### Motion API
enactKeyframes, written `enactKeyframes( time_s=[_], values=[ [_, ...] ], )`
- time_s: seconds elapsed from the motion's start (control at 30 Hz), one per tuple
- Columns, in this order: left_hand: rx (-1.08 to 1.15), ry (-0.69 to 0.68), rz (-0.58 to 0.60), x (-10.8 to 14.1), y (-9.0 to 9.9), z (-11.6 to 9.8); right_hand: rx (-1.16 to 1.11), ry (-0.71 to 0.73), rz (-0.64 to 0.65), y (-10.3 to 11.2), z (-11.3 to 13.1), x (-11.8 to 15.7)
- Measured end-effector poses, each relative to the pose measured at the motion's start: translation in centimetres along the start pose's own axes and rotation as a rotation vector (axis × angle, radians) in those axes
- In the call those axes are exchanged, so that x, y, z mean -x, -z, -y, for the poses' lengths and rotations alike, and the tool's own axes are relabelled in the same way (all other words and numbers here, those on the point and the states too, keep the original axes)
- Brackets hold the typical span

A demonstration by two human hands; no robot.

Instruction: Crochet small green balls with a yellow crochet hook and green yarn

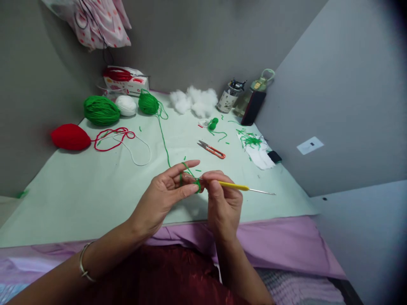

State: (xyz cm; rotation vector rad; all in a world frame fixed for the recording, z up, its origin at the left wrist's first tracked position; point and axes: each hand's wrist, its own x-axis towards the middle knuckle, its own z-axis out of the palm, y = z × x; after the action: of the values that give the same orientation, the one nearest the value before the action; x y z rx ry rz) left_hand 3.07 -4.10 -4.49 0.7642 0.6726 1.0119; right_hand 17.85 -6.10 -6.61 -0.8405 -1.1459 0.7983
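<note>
My left hand (165, 190) pinches a small loop of green crochet work (197, 185) between thumb and fingers, and green yarn is wound round its raised index finger. My right hand (224, 199) grips a crochet hook by its yellow handle (233, 185). The hook's left tip is at the green loop, and its other metal end points right. A strand of green yarn (163, 137) runs from my left hand back to a green ball (148, 103). Orange-handled thread snips (211, 149) lie beyond my hands.
A red yarn ball (71, 137), a large green ball (101, 110) and a white ball (126, 105) sit at left. White stuffing (194, 101), a pen cup (227, 98), a bottle (243, 103) and a dark phone (253, 109) stand behind. Green scraps lie on white tissue (261, 157).
</note>
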Motion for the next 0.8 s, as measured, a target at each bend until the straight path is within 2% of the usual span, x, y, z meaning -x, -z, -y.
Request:
enactKeyframes(
  time_s=[0.23,0.4,0.47,0.5,0.57,0.63,0.67,0.73,0.8],
  values=[
    [-0.078,0.0,-0.02,0.0,0.1,-0.1,0.075,0.037,0.03,0.4,0.2,0.0],
    [-0.234,-0.093,-0.041,0.2,0.2,-0.2,-0.008,-0.018,0.108,0.8,0.3,-0.4],
    [-0.264,-0.112,-0.038,0.3,0.1,-0.2,0.024,-0.017,0.137,0.8,0.3,-0.2],
    [-0.264,-0.112,-0.045,0.4,0.0,-0.2,0.11,0.033,0.132,0.7,0.3,0.0],
    [-0.219,-0.091,-0.065,0.4,-0.2,-0.1,0.374,0.223,0.085,0.4,0.2,0.5],
    [-0.102,-0.012,-0.059,0.2,-0.2,0.0,0.581,0.434,0.019,0.2,0.1,1.0],
    [-0.029,0.045,-0.04,0.1,-0.1,0.0,0.61,0.49,0.003,0.2,0.1,1.1],
    [0.096,0.148,-0.004,-0.1,0.2,-0.2,0.515,0.424,-0.011,0.3,0.3,0.9],
    [0.148,0.165,0.004,-0.3,0.5,-0.5,0.289,0.242,-0.068,0.5,0.6,0.4]
  ],
)
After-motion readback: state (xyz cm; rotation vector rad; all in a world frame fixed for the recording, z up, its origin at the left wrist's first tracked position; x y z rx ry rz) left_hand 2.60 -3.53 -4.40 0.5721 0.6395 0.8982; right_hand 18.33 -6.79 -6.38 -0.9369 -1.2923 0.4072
